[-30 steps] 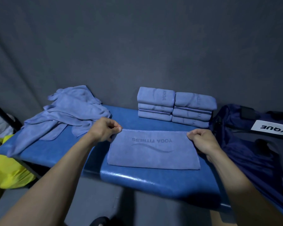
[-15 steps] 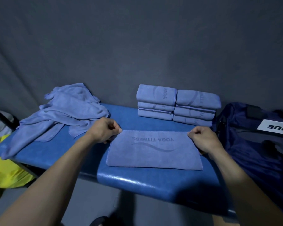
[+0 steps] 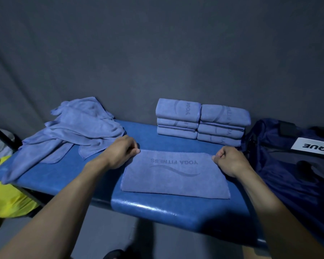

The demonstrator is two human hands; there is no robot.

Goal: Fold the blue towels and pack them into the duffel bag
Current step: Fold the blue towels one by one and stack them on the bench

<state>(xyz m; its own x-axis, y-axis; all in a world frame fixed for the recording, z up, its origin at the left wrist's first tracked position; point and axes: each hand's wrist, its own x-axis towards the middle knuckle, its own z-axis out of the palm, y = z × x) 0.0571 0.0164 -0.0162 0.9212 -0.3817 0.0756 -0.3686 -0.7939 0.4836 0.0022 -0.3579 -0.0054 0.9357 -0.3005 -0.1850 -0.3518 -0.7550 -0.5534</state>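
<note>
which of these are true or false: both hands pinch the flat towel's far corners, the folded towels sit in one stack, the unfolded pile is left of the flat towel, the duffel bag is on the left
1. Both the left hand and right hand pinch the flat towel's far corners: true.
2. The folded towels sit in one stack: false, two stacks side by side.
3. The unfolded pile is left of the flat towel: true.
4. The duffel bag is on the left: false, it is on the right.

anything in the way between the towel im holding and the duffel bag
Nothing visible. The flat towel, pinched by the left hand and right hand, lies right beside the duffel bag; the folded stacks sit behind that path.
</note>
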